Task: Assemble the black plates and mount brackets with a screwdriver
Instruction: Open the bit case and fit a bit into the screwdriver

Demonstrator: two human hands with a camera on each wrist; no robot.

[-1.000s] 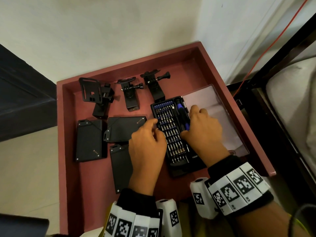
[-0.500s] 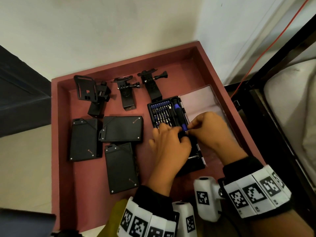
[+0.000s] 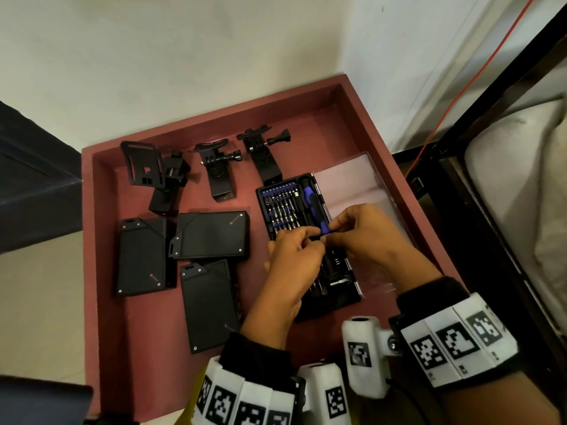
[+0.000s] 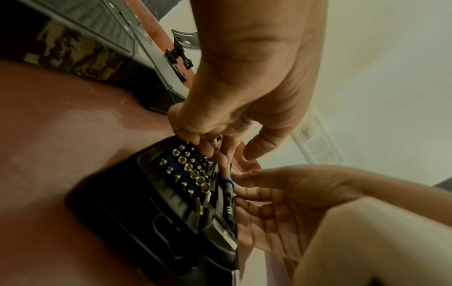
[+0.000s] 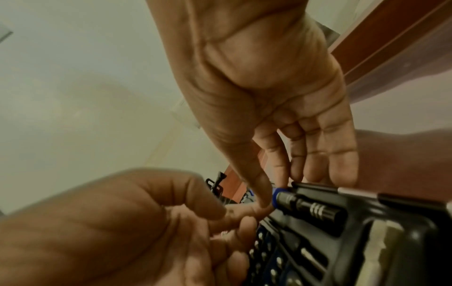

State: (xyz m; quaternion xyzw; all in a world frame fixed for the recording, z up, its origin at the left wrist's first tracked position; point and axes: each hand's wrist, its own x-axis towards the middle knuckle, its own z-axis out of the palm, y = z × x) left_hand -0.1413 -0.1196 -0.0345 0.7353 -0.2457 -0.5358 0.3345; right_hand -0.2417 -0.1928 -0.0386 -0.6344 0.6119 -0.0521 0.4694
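A red tray [image 3: 92,271] sat on a pale floor [image 3: 36,302] against a white wall [image 3: 184,56]. An orange cable [image 3: 478,69] ran down the wall's right side, beside a dark frame [image 3: 497,96] holding a light cushion [image 3: 521,167].

A room in a home: plain white walls [image 3: 153,56], a pale tiled floor [image 3: 36,302], and a dark-framed bed [image 3: 521,194] beside a red tray [image 3: 104,271].
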